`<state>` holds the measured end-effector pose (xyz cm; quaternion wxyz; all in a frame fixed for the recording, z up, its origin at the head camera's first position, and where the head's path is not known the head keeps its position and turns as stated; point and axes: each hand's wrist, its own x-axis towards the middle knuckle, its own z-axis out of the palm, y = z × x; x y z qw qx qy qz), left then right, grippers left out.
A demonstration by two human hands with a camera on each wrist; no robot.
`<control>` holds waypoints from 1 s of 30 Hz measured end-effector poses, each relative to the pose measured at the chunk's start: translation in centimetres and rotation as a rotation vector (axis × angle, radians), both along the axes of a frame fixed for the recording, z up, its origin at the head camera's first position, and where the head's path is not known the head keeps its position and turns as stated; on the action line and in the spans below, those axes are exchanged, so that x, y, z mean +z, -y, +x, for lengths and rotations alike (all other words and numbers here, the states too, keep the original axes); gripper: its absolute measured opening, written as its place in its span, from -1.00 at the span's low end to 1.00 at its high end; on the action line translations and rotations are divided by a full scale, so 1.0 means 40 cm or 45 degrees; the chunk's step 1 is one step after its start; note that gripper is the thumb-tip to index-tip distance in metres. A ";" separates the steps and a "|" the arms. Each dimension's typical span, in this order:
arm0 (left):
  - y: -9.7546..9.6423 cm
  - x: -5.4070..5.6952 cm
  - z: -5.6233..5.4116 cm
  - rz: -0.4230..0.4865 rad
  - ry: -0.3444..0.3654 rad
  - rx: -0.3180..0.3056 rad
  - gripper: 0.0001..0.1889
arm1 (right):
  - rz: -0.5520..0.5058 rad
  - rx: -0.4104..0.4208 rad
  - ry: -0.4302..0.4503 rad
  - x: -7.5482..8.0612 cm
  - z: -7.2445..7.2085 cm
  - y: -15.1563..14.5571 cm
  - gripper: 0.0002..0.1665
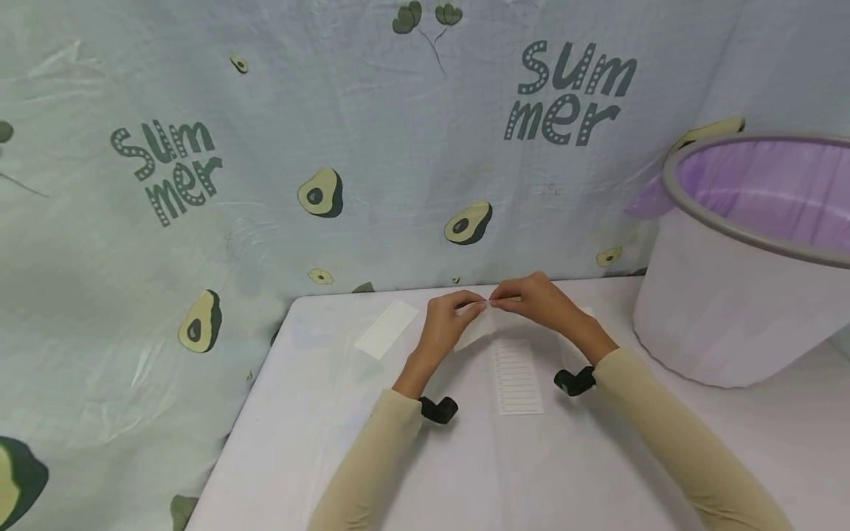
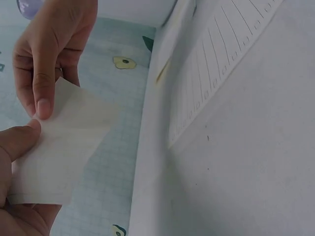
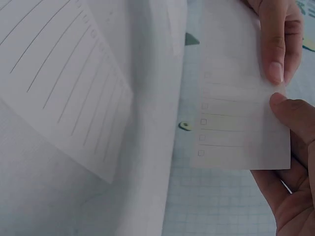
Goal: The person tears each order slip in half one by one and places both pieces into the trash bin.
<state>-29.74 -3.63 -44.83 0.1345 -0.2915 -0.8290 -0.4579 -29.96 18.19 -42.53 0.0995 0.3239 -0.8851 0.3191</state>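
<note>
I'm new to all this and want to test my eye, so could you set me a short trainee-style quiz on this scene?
1. Which pinches the raised paper slip: the left hand, the right hand, or both?
2. True or false: in the head view, the bin stands to the right of the lined sheet on the table.
3. Fill in: in the right wrist view, small ____ are printed down the slip's left side.

Key:
1. Both
2. True
3. Squares

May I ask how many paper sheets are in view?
3 clearly: left sheet and middle sheet on the table, held sheet between left hand and right hand; another may be partly hidden.
</note>
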 end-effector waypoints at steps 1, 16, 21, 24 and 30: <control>-0.001 0.003 0.002 0.024 0.002 -0.011 -0.84 | -0.010 -0.002 -0.021 0.006 0.004 -0.001 -0.86; -0.023 0.058 0.055 0.357 0.027 -0.090 -0.84 | -0.203 0.070 -0.336 0.060 0.059 -0.032 -0.80; -0.031 0.077 0.073 0.390 -0.007 -0.105 -0.84 | -0.256 0.063 -0.363 0.075 0.084 -0.045 -0.74; -0.033 0.088 0.082 0.403 -0.008 -0.130 -0.85 | -0.261 0.062 -0.373 0.082 0.099 -0.054 -0.72; -0.040 0.109 0.101 0.391 -0.007 -0.178 -0.85 | -0.240 0.068 -0.472 0.089 0.121 -0.068 -0.67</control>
